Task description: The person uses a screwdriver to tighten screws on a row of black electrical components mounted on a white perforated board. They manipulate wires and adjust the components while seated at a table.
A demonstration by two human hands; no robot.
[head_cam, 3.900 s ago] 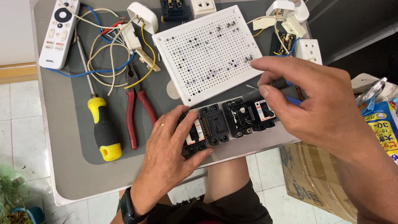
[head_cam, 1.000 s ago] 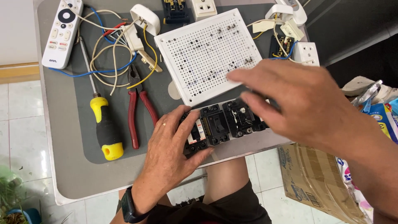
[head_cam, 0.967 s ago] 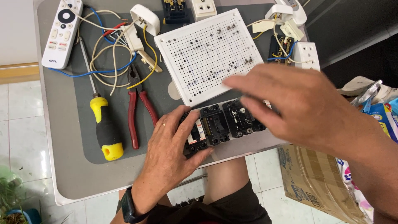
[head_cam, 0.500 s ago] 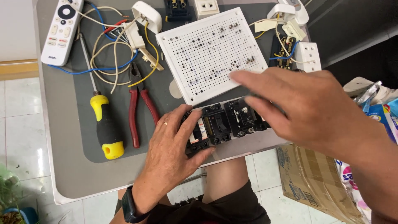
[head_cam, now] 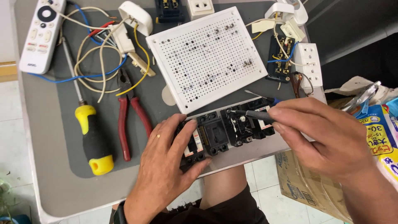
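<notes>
A row of black breaker modules (head_cam: 226,130) lies along the near edge of the grey table (head_cam: 45,166). My left hand (head_cam: 166,166) lies flat over the leftmost module and steadies the row. My right hand (head_cam: 323,139) grips a slim dark screwdriver (head_cam: 253,115); its tip touches the top of the third module. Just behind the row lies a white perforated board (head_cam: 207,56).
Red-handled pliers (head_cam: 130,112) and a yellow-and-black screwdriver (head_cam: 93,141) lie to the left. Loose wires (head_cam: 95,62), a white remote (head_cam: 41,33) and white sockets (head_cam: 309,64) sit at the back. A cardboard box (head_cam: 306,186) and packages (head_cam: 381,137) stand at the right.
My right hand has drawn back to the right and turned, bringing the slim screwdriver's tip down onto the third module. My left hand has stayed on the row.
</notes>
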